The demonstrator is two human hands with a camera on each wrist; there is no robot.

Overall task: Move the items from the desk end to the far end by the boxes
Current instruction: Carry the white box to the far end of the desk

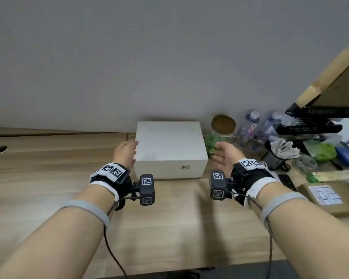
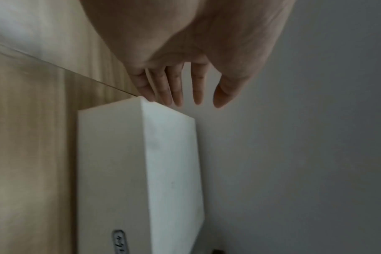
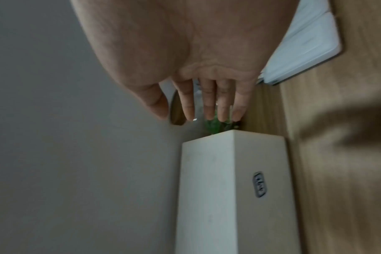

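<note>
- White box sits on the wooden desk against the grey wall, flanked by two bare hands.
- Left hand, fingers straight, touches its left side; right hand hovers relaxed, grasping nothing.
- Whether the box is being set down or picked up cannot be told.
- Matte, sharp-edged block; plastic bottles cluster nearby.

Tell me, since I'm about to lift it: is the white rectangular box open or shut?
Shut. The white rectangular box shows an unbroken flat top with no raised lid or flap, and it sits flat on the wooden desk.
</note>
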